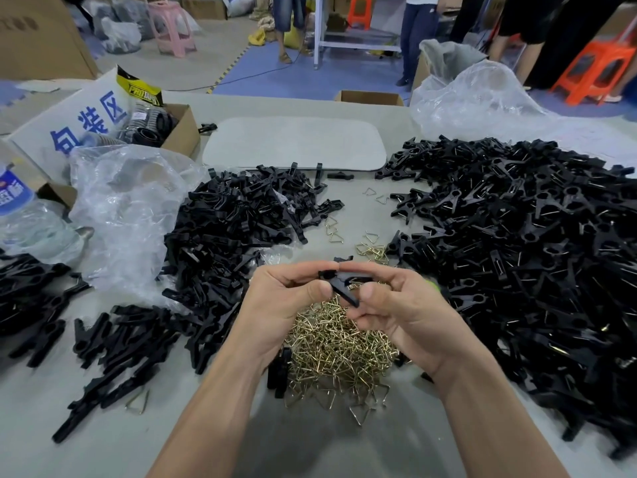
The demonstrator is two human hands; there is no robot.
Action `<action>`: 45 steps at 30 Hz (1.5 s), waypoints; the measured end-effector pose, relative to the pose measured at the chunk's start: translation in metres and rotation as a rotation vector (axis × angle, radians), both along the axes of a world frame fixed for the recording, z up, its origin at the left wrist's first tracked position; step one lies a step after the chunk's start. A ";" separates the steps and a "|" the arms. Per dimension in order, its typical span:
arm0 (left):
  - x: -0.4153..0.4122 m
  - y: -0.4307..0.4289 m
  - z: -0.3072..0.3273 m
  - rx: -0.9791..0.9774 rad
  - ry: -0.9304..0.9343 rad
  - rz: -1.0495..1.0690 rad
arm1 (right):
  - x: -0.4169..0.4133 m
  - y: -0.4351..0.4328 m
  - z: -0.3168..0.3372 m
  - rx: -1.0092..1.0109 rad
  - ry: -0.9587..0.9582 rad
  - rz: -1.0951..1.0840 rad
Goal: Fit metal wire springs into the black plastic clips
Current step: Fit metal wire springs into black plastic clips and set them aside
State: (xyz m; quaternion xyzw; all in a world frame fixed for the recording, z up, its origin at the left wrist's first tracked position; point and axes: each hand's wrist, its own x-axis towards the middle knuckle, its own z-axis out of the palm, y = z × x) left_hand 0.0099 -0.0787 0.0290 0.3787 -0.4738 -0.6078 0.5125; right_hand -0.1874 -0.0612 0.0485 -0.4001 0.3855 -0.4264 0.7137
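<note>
Now, inspector, how did the hands stand?

Supervisor, both were raised above the worktop at its near middle. The left hand pinched one end of a black plastic clip between thumb and curled fingers. The right hand pinched the other end, thumb against forefinger. The two hands were close together with the clip bridging them.

Was a spring seated in that clip?

I could not tell; the fingers covered the joint.

Where was the stock?

A heap of brass-coloured wire springs lay on the worktop directly below the hands, at six o'clock of the held clip. A few loose springs lay at twelve o'clock. A large mound of black clips, wire showing in many of them, filled the worktop from one to four o'clock. A second heap of black clip parts lay at ten to eleven o'clock, and more parts were scattered at eight o'clock.

Anything else on the worktop?

A crumpled clear plastic bag lay at ten o'clock, touching the second heap. A pale grey pad lay flat at twelve o'clock, beyond the heaps. An open cardboard box stood just beside that pad, at eleven o'clock.
</note>
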 end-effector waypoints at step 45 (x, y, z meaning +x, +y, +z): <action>0.026 0.029 -0.013 0.112 -0.327 0.418 | -0.054 -0.005 0.033 -0.159 0.428 -0.421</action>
